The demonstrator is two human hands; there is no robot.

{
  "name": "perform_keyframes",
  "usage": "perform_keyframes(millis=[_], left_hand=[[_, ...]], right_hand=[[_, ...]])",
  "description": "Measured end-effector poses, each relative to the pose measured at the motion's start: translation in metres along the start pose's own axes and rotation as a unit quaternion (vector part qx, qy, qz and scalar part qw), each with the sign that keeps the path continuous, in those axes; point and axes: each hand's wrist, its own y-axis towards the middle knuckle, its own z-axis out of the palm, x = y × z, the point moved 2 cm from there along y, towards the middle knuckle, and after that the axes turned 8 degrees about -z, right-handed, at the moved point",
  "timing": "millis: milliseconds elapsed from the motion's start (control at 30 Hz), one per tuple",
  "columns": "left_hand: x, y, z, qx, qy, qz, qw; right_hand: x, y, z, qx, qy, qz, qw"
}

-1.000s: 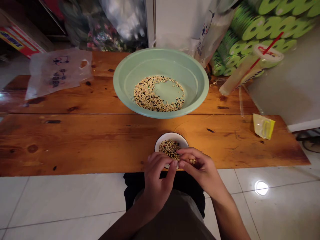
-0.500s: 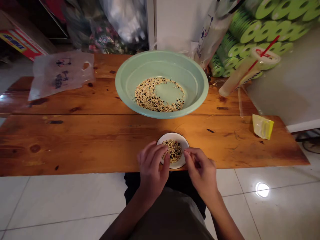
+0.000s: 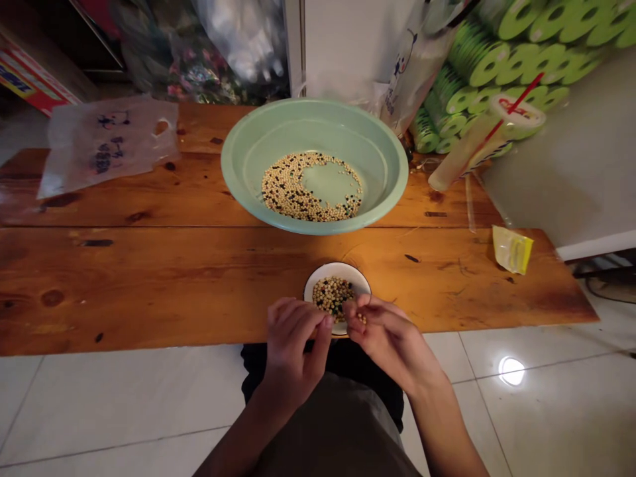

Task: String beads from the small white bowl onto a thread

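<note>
A small white bowl (image 3: 358, 281) with a dark rim stands near the table's front edge. Inside it lies a mix of pale and dark beans (image 3: 332, 293). My left hand (image 3: 297, 341) is at the bowl's left front, thumb and forefinger tips pinched together; whatever may be between them is too small to make out. Turned partly palm up at the bowl's right front, my right hand (image 3: 392, 339) has its fingers curled around a few pale beans (image 3: 362, 318). Behind the bowl, a pale green basin (image 3: 318, 129) holds a spread of similar pale and dark beans (image 3: 288, 189).
The wooden table (image 3: 163, 278) has a flattened plastic bag (image 3: 74, 149) at its back left. To the right are a tall cup (image 3: 464, 156) with a red straw and a small yellow packet (image 3: 513, 250). Wrapped green rolls (image 3: 491, 63) are stacked behind.
My right hand has moved left over the bowl's edge and rolled palm up, showing beans in its fingers. My left hand's thumb and forefinger have closed together. The view has shifted slightly.
</note>
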Motion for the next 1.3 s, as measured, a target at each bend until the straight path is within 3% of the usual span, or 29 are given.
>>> perform_keyframes(millis=[267, 400, 533, 933, 1300], left_hand=[[-0.009, -0.002, -0.009, 0.028, -0.054, -0.007, 0.998], [-0.008, -0.003, -0.007, 0.015, -0.052, -0.006, 0.999], [-0.008, -0.005, -0.006, 0.007, -0.055, -0.021, 0.998], [-0.015, -0.002, -0.007, 0.041, -0.093, -0.022, 0.995], [-0.016, -0.003, -0.007, 0.042, -0.105, -0.021, 0.993]], right_hand=[[-0.005, -0.005, 0.003, 0.072, -0.017, 0.017, 0.997], [-0.007, 0.0, 0.0, 0.023, -0.068, -0.006, 0.997], [-0.007, 0.001, -0.001, -0.024, -0.046, -0.012, 0.999], [-0.005, -0.008, 0.006, 0.05, -0.038, 0.011, 0.998], [-0.006, -0.011, 0.008, 0.074, -0.009, 0.019, 0.997]])
